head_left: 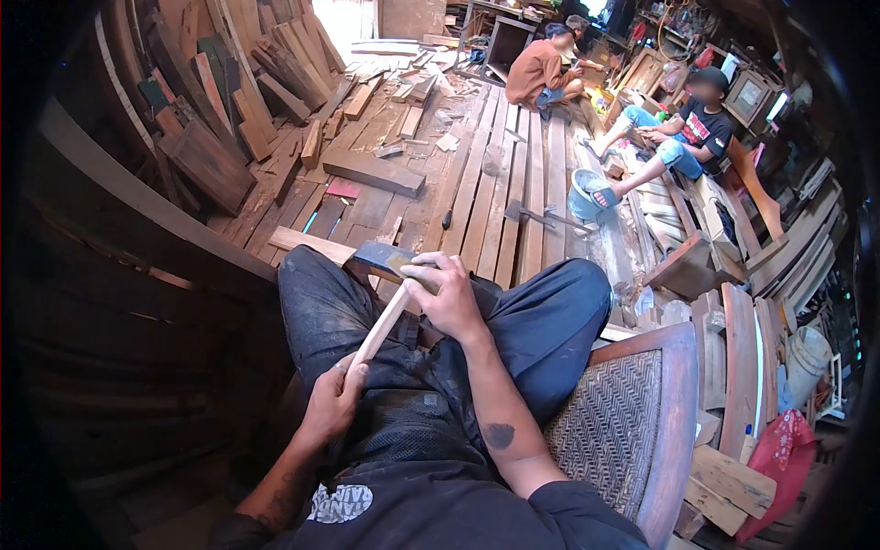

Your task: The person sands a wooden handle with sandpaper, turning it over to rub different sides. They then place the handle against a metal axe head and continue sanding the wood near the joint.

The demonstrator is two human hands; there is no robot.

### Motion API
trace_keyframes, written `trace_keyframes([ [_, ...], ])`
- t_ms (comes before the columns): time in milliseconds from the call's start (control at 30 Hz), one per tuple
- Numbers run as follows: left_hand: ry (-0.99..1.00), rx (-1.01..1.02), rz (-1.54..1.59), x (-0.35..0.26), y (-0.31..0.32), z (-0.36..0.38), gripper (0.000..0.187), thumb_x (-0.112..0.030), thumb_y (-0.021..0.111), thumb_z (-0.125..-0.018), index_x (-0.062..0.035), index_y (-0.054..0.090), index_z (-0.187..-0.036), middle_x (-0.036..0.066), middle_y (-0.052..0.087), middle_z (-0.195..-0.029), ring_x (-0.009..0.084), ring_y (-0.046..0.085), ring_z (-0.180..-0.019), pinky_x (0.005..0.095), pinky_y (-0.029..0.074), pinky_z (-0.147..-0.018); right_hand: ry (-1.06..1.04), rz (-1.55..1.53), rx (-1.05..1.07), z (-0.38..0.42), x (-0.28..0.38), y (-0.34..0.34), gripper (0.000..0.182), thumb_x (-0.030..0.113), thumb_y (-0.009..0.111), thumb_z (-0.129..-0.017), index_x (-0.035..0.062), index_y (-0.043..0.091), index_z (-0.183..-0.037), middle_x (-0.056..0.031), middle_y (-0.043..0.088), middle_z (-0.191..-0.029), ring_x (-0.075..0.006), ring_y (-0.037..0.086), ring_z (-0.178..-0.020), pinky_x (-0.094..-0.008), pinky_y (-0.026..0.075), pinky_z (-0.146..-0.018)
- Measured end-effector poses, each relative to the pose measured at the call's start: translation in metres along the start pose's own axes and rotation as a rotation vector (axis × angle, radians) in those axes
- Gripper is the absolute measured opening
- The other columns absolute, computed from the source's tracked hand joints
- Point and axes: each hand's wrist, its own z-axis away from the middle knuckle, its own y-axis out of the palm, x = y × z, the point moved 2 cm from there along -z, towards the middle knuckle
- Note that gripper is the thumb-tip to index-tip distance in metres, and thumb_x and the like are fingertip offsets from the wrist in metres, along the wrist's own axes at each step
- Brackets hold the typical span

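A pale, slightly curved wooden strip [382, 323] slants across my lap. My left hand [335, 400] is closed round its lower end. At the upper end, my right hand [447, 298] is closed with thumb and fingers bent over the strip's tip. Directly beside those fingertips is a dark block [378, 256] with a yellowish edge; whether the fingers also grip it is hidden. Behind the block, a light wooden board [312, 244] runs past my knee.
Wood offcuts and a thick plank [374, 172] lie on the slatted floor, with a hammer-like tool [527, 215] ahead. Two people sit at back right, another partly hidden, near a grey bucket [587, 194]. A woven chair panel [610, 417] stands at my right. Boards lean at left.
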Motion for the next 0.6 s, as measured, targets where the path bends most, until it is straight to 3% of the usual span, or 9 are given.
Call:
trace_keyframes([
  [233,-0.009,-0.005,-0.015,-0.0059,-0.0003,0.0025,0.042,-0.026,0.057,-0.116,0.0013,0.065,-0.147,-0.002,0.053,-0.082,0.0068,0.048,-0.074,0.0280,0.043,-0.068,0.024,-0.094,0.089,0.0015,0.0035,-0.0040,0.026,0.021,0.079,-0.092,0.0122,0.087,-0.115,-0.0069,0.075,-0.122,-0.0316,0.063,-0.117,-0.0426,0.050,-0.109],
  [333,-0.006,-0.005,-0.009,-0.0004,-0.0002,0.0011,0.042,-0.026,0.057,-0.116,0.0015,0.066,-0.146,-0.002,0.053,-0.081,0.0067,0.048,-0.074,0.0280,0.043,-0.068,0.012,0.060,-0.035,0.0021,0.0067,0.0039,0.026,0.021,0.079,-0.092,0.0136,0.087,-0.116,-0.0065,0.075,-0.123,-0.0316,0.063,-0.117,-0.0422,0.049,-0.110],
  [433,-0.014,0.000,0.002,-0.0012,-0.0011,0.0010,0.042,-0.026,0.057,-0.116,0.0015,0.066,-0.146,-0.002,0.053,-0.081,0.0069,0.048,-0.074,0.0280,0.043,-0.068,-0.056,0.038,0.027,0.0036,0.0086,0.0017,0.027,0.022,0.078,-0.093,0.0149,0.087,-0.117,-0.0063,0.075,-0.124,-0.0313,0.063,-0.117,-0.0434,0.049,-0.110],
  [600,-0.024,0.003,-0.010,-0.0001,-0.0009,0.0014,0.041,-0.025,0.057,-0.116,0.0017,0.066,-0.145,-0.001,0.054,-0.081,0.0074,0.049,-0.074,0.0285,0.043,-0.068,0.024,0.053,-0.008,0.0026,0.0010,0.0020,0.027,0.022,0.077,-0.094,0.0165,0.087,-0.118,-0.0050,0.075,-0.124,-0.0311,0.063,-0.117,-0.0457,0.050,-0.108],
])
